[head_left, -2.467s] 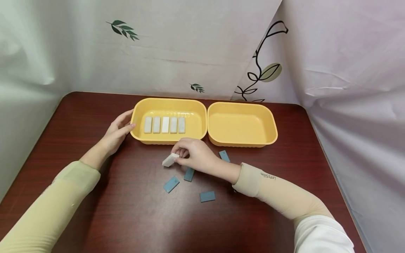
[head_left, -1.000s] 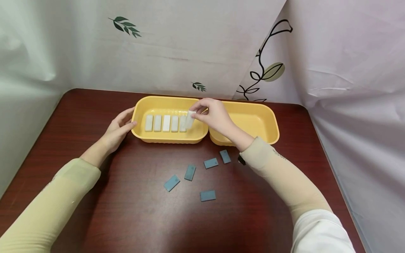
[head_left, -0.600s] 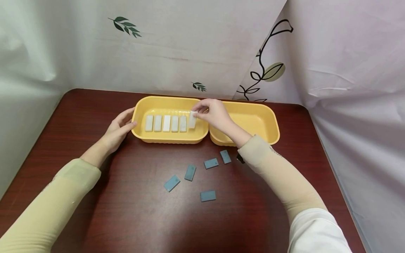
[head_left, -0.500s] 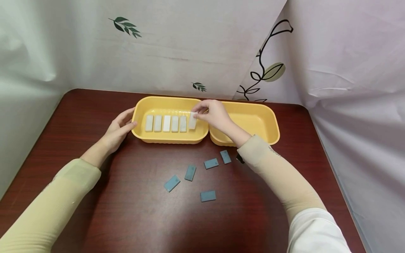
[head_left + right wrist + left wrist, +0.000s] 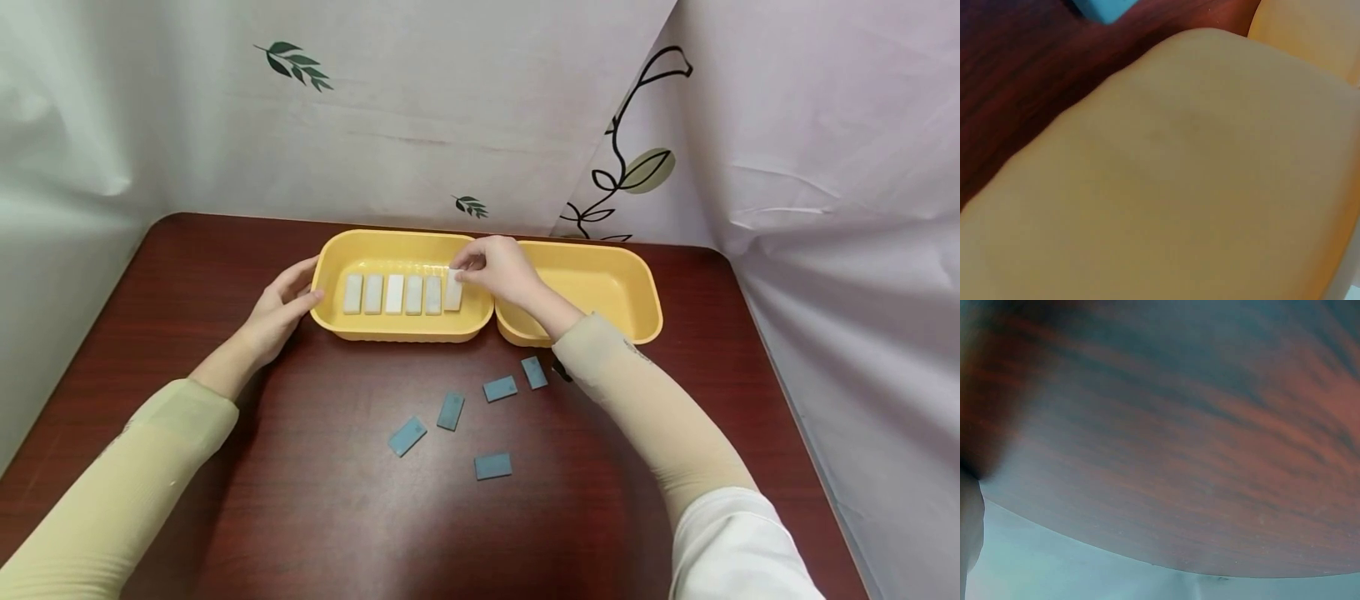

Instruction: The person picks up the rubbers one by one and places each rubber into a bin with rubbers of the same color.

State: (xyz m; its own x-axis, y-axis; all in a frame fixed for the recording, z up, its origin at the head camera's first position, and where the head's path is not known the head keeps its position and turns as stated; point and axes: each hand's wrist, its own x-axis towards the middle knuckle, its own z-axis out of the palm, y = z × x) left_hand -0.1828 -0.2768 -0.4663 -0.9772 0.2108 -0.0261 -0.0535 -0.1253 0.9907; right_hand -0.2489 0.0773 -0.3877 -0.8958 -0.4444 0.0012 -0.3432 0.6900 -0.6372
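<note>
In the head view my left hand [image 5: 279, 312] holds the left end of a yellow tray [image 5: 405, 335], thumb on the rim and fingers along the outer wall. Inside that tray several pale rectangular blocks [image 5: 373, 294] lie in an upright row. My right hand [image 5: 501, 268] reaches over the tray's right end and pinches the top of another white block [image 5: 453, 292], just right of the row. Whether its lower end touches the tray floor I cannot tell. Neither hand's grip shows clearly in the wrist views.
A second yellow tray [image 5: 592, 287] with nothing visible inside stands against the first one's right side, partly behind my right forearm. Several blue rectangular blocks [image 5: 451, 412] lie scattered on the dark red table [image 5: 337, 500]. A pale curtain [image 5: 405, 117] hangs behind.
My right hand has carried the white block from above the table into the left tray, then lowered it beside the row. The left hand has kept its place on the tray.
</note>
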